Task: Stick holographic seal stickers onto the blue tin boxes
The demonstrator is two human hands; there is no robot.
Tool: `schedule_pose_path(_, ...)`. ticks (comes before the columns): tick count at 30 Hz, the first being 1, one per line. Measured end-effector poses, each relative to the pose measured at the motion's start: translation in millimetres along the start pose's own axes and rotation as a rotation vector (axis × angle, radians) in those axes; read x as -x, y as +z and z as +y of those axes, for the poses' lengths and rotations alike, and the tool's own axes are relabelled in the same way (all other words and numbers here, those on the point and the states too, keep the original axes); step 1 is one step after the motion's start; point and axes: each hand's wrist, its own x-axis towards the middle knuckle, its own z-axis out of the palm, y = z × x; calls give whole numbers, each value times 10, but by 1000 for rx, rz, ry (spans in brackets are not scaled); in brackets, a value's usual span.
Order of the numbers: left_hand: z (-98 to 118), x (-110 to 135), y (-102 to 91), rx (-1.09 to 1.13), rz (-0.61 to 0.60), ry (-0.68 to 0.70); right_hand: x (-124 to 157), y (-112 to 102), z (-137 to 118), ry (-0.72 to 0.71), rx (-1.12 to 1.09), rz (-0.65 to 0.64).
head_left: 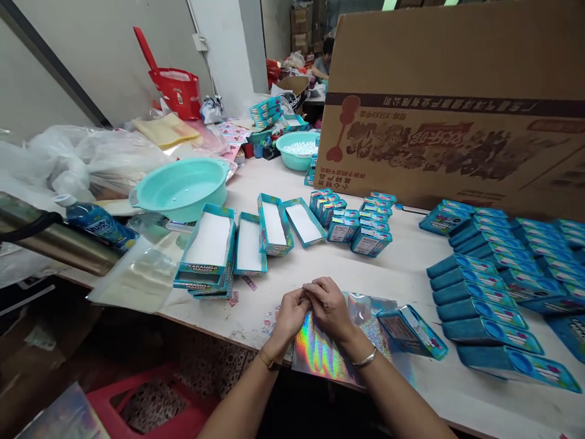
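Past open trays (211, 239), our left hand (292, 314) meets our right hand (329, 308) over the shiny sheet (315, 356) on the table (406, 262); we cannot tell whether their grip holds anything. Rightward lies a blue pack (414, 332). We judge this fingertip work, next needing steadiness.

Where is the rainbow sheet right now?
In the head view, the rainbow sheet lies lower centre, at the table's near edge, partly hidden by the right hand, beside a blue box.
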Motion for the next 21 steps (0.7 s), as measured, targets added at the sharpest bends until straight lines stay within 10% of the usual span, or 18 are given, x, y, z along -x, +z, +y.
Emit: schedule_pose_path(21,-40,35,-90,203,-64,-144,156,-226,106,-177,195,-15)
